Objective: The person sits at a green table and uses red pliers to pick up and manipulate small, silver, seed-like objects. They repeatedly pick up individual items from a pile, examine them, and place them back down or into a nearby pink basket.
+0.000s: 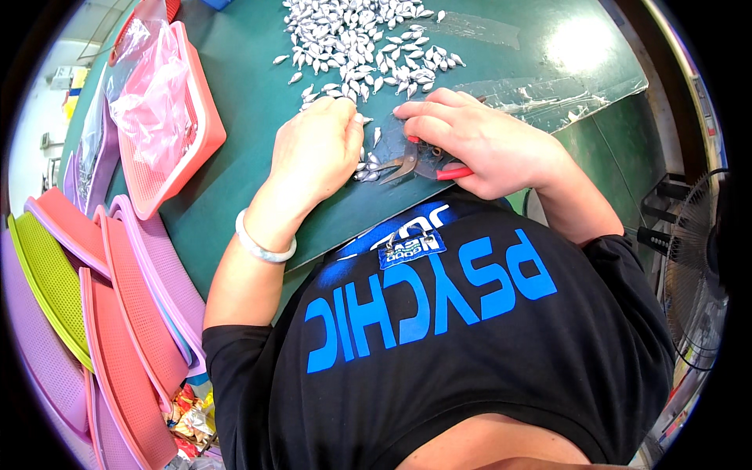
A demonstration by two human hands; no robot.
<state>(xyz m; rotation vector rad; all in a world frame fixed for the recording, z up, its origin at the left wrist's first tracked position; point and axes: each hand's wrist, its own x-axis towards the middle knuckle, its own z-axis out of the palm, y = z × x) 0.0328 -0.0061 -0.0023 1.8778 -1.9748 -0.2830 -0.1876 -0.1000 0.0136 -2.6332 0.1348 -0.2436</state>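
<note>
My left hand [317, 149] is closed over the green table [247, 176], with a small grey teardrop-shaped piece [367, 121] at the tips of its thumb and fingers. Around the red-handled cutting pliers [406, 164] the fingers of my right hand [487, 141] are curled; the jaws point left toward my left hand. A few more grey pieces [368, 169] lie by the jaws, and a single one [377, 137] sits between my hands. Beyond both hands spreads a large pile of the same pieces [356, 39], each with a narrow tip.
A pink basket [210, 129] holding a pink plastic bag [153, 94] stands at the table's left. Stacked pink, purple and green baskets [125, 313] crowd the lower left. Clear tape [548, 94] covers part of the table's right edge. A fan [697, 258] stands at far right.
</note>
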